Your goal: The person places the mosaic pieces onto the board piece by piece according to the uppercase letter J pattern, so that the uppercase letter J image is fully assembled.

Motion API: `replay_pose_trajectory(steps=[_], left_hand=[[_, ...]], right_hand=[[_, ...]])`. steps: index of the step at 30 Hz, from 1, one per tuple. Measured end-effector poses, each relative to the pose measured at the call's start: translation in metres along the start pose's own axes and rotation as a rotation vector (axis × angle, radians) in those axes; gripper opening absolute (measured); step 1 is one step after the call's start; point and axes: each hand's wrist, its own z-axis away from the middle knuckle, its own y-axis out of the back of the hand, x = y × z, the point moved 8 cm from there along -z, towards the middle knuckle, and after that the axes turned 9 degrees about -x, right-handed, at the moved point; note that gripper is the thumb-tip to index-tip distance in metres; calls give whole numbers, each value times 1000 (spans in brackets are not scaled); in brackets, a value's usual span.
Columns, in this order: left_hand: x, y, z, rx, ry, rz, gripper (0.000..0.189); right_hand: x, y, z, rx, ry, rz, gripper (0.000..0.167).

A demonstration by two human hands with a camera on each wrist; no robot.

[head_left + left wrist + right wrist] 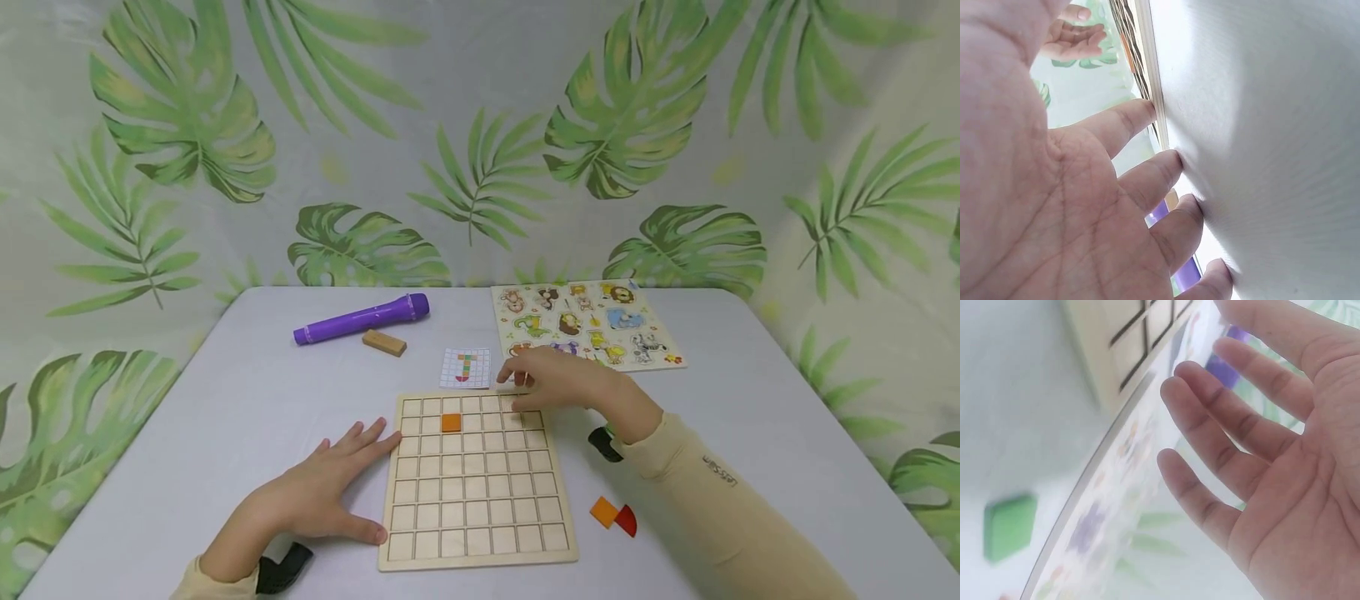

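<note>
Right of the board, a loose orange square and red wedge wait. The left hand, fingers spread, touches the board's left edge. One orange tile sits in the board. Over its far-right corner, the right hand looks loose and empty. Beyond the board, the card shows more colours; most seems unlaid.

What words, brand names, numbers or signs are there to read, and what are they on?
Nothing reads clearly enough to quote.
Right sleeve: dark lettering, too small and blurred to read for sure.
Pattern card: coloured shapes on a grid; no readable words or numbers.
Animal board: pictures; any writing is too small to read.
</note>
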Motion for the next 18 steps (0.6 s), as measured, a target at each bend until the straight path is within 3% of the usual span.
replay_pose_trajectory(steps=[9,18], left_hand=[[-1,0,-1,-1,7,-3,121],[-2,-1,-1,-1,5,1,121]], right_hand=[[38,10,22,46,-23,11,38],[71,9,44,44,-102,-35,33]])
